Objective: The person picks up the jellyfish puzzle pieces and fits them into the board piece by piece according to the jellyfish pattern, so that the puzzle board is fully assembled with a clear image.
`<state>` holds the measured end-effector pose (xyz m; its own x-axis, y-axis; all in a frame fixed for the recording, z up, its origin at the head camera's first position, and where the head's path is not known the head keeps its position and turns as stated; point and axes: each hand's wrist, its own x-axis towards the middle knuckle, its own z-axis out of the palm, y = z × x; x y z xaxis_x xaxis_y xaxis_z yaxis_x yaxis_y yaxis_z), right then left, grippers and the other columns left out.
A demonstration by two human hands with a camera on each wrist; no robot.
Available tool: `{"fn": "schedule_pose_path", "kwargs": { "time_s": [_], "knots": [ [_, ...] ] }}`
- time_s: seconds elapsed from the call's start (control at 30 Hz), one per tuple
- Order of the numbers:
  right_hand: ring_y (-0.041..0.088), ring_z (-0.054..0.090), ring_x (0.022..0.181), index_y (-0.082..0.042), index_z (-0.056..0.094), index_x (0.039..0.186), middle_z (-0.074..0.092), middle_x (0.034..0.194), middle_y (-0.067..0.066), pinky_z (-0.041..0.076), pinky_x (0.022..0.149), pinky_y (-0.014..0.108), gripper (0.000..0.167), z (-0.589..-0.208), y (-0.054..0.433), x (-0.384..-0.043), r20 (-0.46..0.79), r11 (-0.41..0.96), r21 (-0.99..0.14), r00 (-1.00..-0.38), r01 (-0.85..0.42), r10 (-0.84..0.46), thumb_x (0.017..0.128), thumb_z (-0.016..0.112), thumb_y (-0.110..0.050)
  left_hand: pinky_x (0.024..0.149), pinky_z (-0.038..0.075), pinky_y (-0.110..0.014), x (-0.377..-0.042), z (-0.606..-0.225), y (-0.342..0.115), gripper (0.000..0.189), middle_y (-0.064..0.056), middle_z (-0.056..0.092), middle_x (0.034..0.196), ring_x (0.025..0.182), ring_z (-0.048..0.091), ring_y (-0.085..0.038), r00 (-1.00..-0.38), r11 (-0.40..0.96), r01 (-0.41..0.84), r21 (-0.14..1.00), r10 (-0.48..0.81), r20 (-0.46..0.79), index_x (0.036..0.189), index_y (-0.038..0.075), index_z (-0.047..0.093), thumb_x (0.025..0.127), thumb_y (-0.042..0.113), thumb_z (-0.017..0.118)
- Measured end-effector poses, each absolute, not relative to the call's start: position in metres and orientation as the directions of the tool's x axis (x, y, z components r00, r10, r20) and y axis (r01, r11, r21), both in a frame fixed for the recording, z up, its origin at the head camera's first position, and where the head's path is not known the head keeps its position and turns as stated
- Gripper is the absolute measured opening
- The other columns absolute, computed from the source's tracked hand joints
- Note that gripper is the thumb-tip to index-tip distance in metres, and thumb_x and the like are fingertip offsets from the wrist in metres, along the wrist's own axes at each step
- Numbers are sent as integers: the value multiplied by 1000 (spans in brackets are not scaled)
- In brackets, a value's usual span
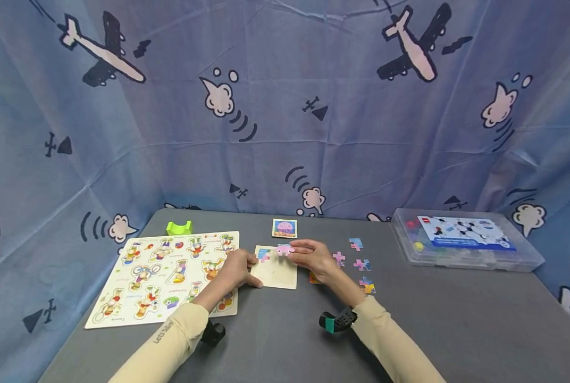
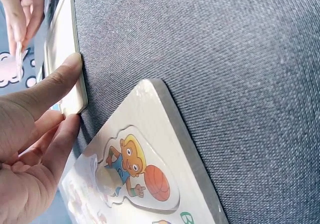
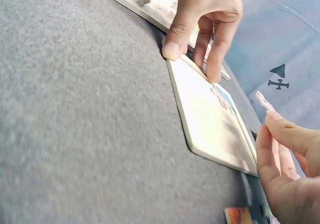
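Observation:
A small pale wooden puzzle tray (image 1: 277, 277) lies on the grey table. One blue-and-pink jigsaw piece (image 1: 263, 255) sits in its upper left corner. My left hand (image 1: 237, 269) holds the tray's left side, thumb at the near corner and fingers along the edge. Over the tray's upper right, my right hand (image 1: 316, 260) pinches a pink jigsaw piece (image 1: 284, 249) between thumb and fingertips. In the right wrist view that piece (image 3: 264, 102) is raised clear of the tray, seen nearly edge-on. Loose jigsaw pieces (image 1: 362, 264) lie to the right; an orange one (image 1: 315, 278) is partly hidden beneath my right forearm.
A square picture card (image 1: 284, 228) with a pink octopus stands behind the tray. At left lies a large knobbed sports puzzle board (image 1: 162, 287), with a green block (image 1: 179, 228) behind it. A clear plastic case (image 1: 467, 239) occupies the back right, before a blue curtain (image 1: 285, 106).

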<state>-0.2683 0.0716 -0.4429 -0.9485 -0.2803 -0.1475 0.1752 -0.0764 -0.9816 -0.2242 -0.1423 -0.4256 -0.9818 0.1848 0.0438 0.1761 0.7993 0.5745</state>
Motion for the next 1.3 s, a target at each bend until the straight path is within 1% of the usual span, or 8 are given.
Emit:
{"fn": "schedule_pose_path", "kwargs": {
  "time_s": [0.17, 0.3, 0.43, 0.57, 0.73, 0.9, 1.07, 1.3],
  "knots": [
    [10, 66, 72, 19, 53, 120, 70, 82, 5, 57, 73, 29, 41, -447, 62, -269, -139, -85, -982, -955, 166, -262, 81, 65, 16, 86, 52, -39, -225, -426, -141, 56, -19, 69, 101, 93, 63, -29, -983, 795, 167, 583, 179, 38, 102, -7, 72, 54, 12, 94],
    [10, 65, 69, 20, 55, 115, 70, 79, 7, 57, 67, 25, 38, -448, 55, -269, -130, -77, -986, -968, 150, -213, 79, 66, 18, 84, 52, -37, -227, -426, -141, 54, -18, 69, 99, 90, 63, -26, -984, 794, 155, 588, 176, 22, 100, -7, 73, 54, 12, 94],
    [10, 64, 65, 20, 57, 111, 68, 74, 6, 56, 62, 23, 36, -448, 50, -268, -115, -63, -990, -979, 127, -169, 76, 67, 20, 88, 52, -39, -228, -426, -141, 59, -20, 69, 104, 98, 64, -31, -984, 787, 149, 599, 175, 15, 105, -8, 71, 54, 12, 94],
    [9, 61, 63, 20, 60, 106, 65, 71, 5, 54, 59, 21, 34, -447, 44, -267, -89, -36, -995, -986, 95, -139, 73, 68, 22, 89, 51, -40, -228, -426, -144, 60, -21, 68, 105, 99, 63, -32, -984, 788, 155, 596, 179, 18, 106, -9, 70, 54, 12, 94],
    [7, 59, 63, 14, 66, 101, 66, 75, 9, 51, 56, 19, 31, -447, 39, -266, -61, 90, -995, -994, 53, -91, 71, 72, 19, 88, 51, -40, -228, -427, -145, 60, -21, 68, 105, 98, 63, -32, -984, 785, 148, 601, 175, 15, 106, -10, 70, 54, 11, 94],
    [9, 59, 63, 11, 68, 98, 68, 79, 15, 53, 56, 23, 28, -447, 35, -264, -1, 254, -967, -997, -20, -82, 71, 76, 14, 87, 52, -40, -228, -428, -145, 59, -21, 68, 104, 96, 64, -31, -983, 787, 158, 596, 179, 23, 104, -9, 71, 54, 11, 94],
    [9, 58, 61, 8, 70, 94, 67, 76, 11, 53, 55, 23, 26, -447, 34, -267, 12, 367, -929, -998, -37, -69, 70, 79, 9, 88, 51, -40, -229, -428, -144, 59, -21, 68, 106, 98, 63, -31, -984, 794, 146, 590, 177, 5, 106, -8, 70, 55, 12, 93],
    [8, 56, 60, 5, 72, 89, 67, 73, 8, 47, 51, 17, 22, -443, 34, -271, 15, 472, -880, -997, -52, -81, 69, 81, 5, 81, 52, -38, -229, -427, -143, 57, -18, 69, 101, 90, 63, -27, -984, 803, 146, 578, 177, 2, 104, -6, 72, 55, 13, 93]
  ]
}}
